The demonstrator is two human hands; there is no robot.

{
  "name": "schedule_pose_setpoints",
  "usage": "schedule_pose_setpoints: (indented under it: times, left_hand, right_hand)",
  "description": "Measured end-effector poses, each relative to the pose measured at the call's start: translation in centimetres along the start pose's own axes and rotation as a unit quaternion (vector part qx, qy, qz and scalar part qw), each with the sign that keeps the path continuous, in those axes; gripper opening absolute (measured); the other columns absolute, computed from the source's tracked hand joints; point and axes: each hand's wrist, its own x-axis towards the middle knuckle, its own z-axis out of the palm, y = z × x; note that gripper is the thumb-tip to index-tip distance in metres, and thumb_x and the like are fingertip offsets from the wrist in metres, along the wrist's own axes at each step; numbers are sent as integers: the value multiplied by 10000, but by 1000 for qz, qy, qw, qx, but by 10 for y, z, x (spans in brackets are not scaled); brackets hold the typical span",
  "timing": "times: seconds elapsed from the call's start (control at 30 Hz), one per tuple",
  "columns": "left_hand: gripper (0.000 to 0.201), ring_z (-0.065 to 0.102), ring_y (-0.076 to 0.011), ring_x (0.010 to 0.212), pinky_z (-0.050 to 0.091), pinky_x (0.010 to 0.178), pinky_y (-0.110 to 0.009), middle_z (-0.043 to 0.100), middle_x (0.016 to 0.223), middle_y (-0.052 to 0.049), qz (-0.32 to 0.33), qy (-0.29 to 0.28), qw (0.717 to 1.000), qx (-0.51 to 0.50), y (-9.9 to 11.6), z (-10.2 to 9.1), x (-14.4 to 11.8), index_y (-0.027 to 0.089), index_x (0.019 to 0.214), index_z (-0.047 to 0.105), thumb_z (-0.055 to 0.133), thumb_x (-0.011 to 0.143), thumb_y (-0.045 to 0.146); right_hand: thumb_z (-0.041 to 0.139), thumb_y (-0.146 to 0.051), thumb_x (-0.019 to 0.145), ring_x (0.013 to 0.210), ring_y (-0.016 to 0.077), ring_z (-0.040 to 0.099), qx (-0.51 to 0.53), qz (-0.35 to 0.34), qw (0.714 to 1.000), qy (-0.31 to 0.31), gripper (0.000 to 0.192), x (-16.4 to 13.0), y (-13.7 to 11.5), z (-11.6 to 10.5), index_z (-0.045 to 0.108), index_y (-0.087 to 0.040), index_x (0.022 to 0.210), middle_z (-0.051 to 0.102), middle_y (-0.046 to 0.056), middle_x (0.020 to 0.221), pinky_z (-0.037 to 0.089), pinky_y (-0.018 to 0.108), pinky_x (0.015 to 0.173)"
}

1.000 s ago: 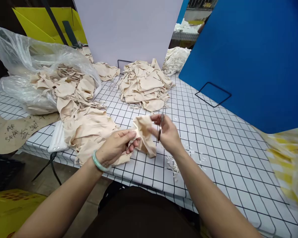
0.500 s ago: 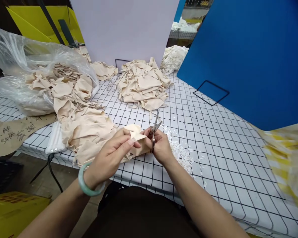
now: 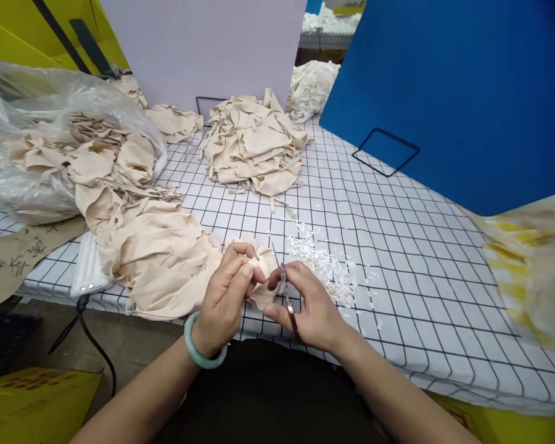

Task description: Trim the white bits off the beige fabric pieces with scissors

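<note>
At far left, a clear, crumpled plastic bag [image 3: 55,92] holds flat beige cloth pieces [image 3: 92,163], which spill from its mouth into a broad, wrinkled beige fabric heap [image 3: 157,253]. Right of that heap, the left hand [image 3: 229,287] is clamped, thumb against fingers, on 1 thin, cream-beige cloth piece [image 3: 269,262] held near the table's front edge. This piece is soft, creased and partly hidden by the fingers; its free part extends rightward.

Just beside it, slim grey metal scissors [image 3: 284,280] slant in the right hand [image 3: 312,302], which is clamped on the handles. Their long axis runs from tips pointing forward and slightly left to handles at lower right; I cannot tell whether the 2 blades are parted. Farther right, tiny white slivers [image 3: 324,265] lie scattered on a white, black-gridded tablecloth [image 3: 398,246].
</note>
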Motion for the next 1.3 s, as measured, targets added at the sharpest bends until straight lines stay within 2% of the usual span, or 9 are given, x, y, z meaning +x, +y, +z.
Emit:
schedule_pose_setpoints:
  times: [0.1,0.27,0.47,0.63,0.77,1.0,1.3]
  left_hand:
    - [342,501,-205,956,467,753,-306,476,1051,-90,9,-30,999,27,-3,9,-2,174,768,592,406,1023,306]
    - [315,497,-227,1018,482,746,-311,459,1131,-101,-7,-60,997,37,-7,17,-3,179,766,553,402,1015,298]
    - [328,472,-242,1057,438,916,-361,472,1075,-97,41,-73,993,87,-8,15,-2,186,760,555,383,1019,290]
    - [340,464,-239,1058,437,894,-351,479,1058,-101,63,-78,989,106,-8,16,-3,190,750,538,363,1026,284]
    - [322,456,-228,1085,412,941,-352,474,1054,-89,76,-84,988,101,-10,16,-4,192,760,540,367,1026,246]
    - [306,466,-236,1090,413,954,-372,484,1035,-89,88,-85,988,99,-12,18,-6,190,788,561,374,1025,242]
    - [300,476,-233,1081,428,937,-387,517,1036,-103,100,-92,983,123,-15,23,-5,183,814,580,365,1023,198]
  right_hand:
    - [692,-698,742,731,212,535,-80,0,997,-4,491,-6,2,-12,612,-213,738,604,43,732,447,359,688]
    - [687,-706,741,605,160,492,-127,-4,992,-1,522,-13,7,-15,578,-207,634,542,11,615,405,315,624]
    - [683,-704,748,561,147,489,-124,7,992,-20,541,-16,11,-16,550,-205,587,551,6,565,393,314,633]
    - [697,-694,743,556,147,497,-120,6,992,-26,534,-16,10,-15,544,-210,575,562,4,550,393,318,648]
    - [695,-690,748,551,143,493,-111,8,993,-23,525,-16,8,-15,556,-211,584,581,7,562,388,313,646]
    - [651,-727,763,515,125,433,-111,0,994,0,592,-17,8,-13,471,-213,528,494,-14,509,367,299,611]
    - [605,-749,794,492,118,419,-110,22,993,26,628,-23,11,-13,436,-212,516,472,-16,485,363,283,582]
